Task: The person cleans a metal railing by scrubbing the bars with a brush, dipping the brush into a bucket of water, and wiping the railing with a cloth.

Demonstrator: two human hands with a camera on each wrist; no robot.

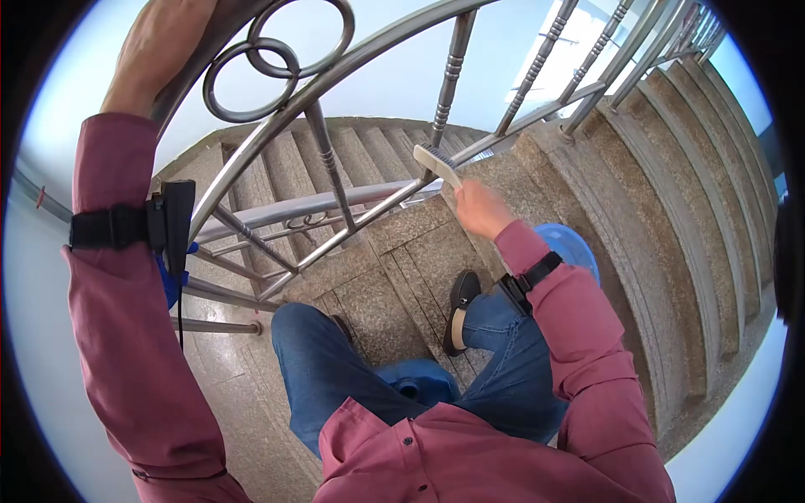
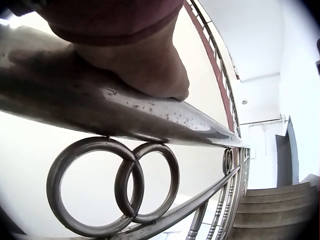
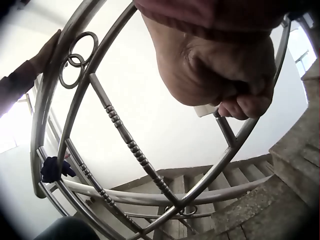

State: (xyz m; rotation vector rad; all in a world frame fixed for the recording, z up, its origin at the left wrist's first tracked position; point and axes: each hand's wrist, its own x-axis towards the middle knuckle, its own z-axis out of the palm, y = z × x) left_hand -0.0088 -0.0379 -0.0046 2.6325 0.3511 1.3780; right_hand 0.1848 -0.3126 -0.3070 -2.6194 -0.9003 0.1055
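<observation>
My right hand [image 1: 485, 210] grips the handle of a scrubbing brush [image 1: 436, 164] with a pale back and dark bristles. The bristle side lies against the foot of a metal baluster [image 1: 453, 75] by the lower rail. In the right wrist view, the curled fingers [image 3: 244, 106] hide most of the brush. Up at the left, my left hand [image 1: 168, 42] rests on the wide handrail [image 2: 165, 115], and in the right wrist view it lies flat along the rail. Two interlocked metal rings [image 1: 251, 80] sit just below that handrail.
Stone steps [image 1: 671, 218] climb at the right, and another flight [image 1: 310, 159] shows beyond the railing. A blue bucket [image 1: 574, 247] stands behind my right forearm. Something blue [image 1: 419, 377] is between my legs. A dark blue cloth or glove [image 3: 52, 170] hangs on the railing.
</observation>
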